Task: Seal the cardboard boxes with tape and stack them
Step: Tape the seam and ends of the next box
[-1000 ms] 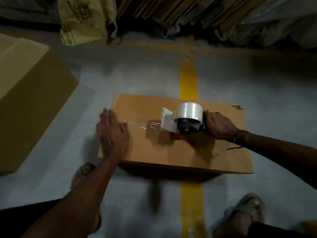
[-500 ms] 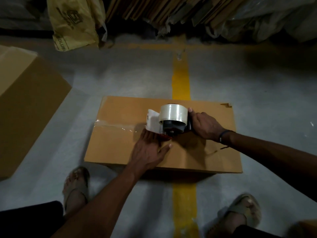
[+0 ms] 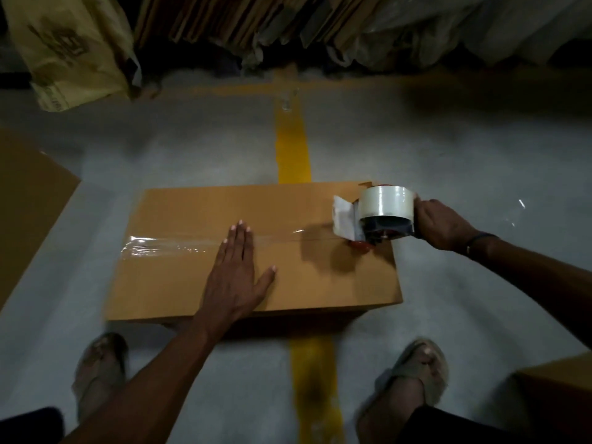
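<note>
Brown cardboard box (image 3: 198, 213) sat flat on the grey floor (image 3: 480, 161) at centre frame, and the left hand (image 3: 235, 274) lay on its top, palm down, fingers straight and together, thumb spread, fingertips touching the clear tape strip (image 3: 166, 246) along the centre seam. Right hand (image 3: 440, 224) at centre right was curled round the handle of the tape dispenser (image 3: 374, 216), which sat at the box's right end, its red front edge down on the seam, white tape roll (image 3: 386, 201) on top. Tape strip ran from the box's left edge, glossy and wrinkled there, under the left fingertips and toward the dispenser. Yellow floor line (image 3: 293, 149) ran under the box from top to bottom. Second cardboard box (image 3: 28, 200) at left edge, partly cut off; another box corner (image 3: 563, 389) at lower right. Two sandalled feet at bottom, left (image 3: 99, 363) and right (image 3: 413, 373). Yellow bag (image 3: 70, 49) at upper left, flattened cardboard sheets (image 3: 224, 17) and plastic wrap (image 3: 448, 27) along the top, dim.
</note>
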